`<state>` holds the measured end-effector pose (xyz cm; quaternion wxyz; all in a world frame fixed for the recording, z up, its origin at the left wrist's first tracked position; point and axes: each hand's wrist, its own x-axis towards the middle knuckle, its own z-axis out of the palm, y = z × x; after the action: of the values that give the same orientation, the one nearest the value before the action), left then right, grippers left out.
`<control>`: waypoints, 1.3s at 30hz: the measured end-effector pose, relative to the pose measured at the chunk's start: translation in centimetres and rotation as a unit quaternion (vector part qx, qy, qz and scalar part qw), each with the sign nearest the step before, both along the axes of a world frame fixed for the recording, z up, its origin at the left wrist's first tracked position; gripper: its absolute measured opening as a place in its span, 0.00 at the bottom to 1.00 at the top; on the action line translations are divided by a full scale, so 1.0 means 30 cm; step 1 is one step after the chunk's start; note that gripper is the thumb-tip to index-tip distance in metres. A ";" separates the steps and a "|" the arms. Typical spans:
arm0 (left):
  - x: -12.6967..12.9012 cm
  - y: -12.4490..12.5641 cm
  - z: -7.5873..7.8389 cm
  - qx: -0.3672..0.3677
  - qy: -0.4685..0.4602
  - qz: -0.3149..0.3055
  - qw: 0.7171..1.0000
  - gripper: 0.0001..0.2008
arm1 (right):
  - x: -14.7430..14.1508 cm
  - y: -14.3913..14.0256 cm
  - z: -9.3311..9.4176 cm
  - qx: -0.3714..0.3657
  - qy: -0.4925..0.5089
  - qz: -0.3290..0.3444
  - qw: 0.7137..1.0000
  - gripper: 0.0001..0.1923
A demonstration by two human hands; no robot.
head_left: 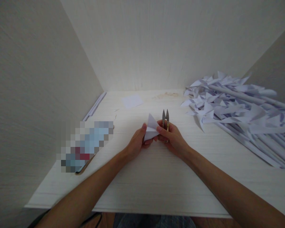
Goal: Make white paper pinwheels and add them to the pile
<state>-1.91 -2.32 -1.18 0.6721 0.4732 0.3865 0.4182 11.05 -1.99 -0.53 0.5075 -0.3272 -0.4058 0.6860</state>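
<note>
Between both hands is a small folded piece of white paper (152,128), its pointed tip facing up and away from me. My left hand (140,137) pinches its left side with thumb and fingers. At the paper's right corner, the thumb of my right hand (169,134) presses down. That same hand also carries small thread snips (165,117), blades upward and slightly apart, the handles partly hidden by the fingers. Both hands are over the middle of the white table (142,183).
White paper pinwheels (211,104) on rolled paper sticks (263,139) are piled at the right. A flat paper sheet (132,100) lies at the back. A blurred-out phone-like object (92,144) sits left, with thin paper rolls (95,106) along the left wall. Walls enclose the table's back and sides.
</note>
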 end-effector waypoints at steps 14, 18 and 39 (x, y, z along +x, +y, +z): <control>-0.043 0.034 0.016 -0.010 -0.015 0.029 0.999 0.13 | 0.033 0.027 -0.035 -0.016 -0.099 -0.047 0.994 0.13; -0.047 0.046 0.006 0.046 0.025 0.098 0.994 0.12 | 0.028 0.028 -0.034 -0.001 -0.100 -0.086 0.991 0.15; -0.062 0.041 0.008 0.082 0.075 0.055 0.992 0.14 | 0.025 0.021 -0.038 0.078 -0.223 -0.230 0.944 0.14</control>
<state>-3.76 -1.08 -0.94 0.5760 0.5346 0.4258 0.4485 11.80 -1.37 -1.67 0.5719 -0.5155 -0.4743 0.4268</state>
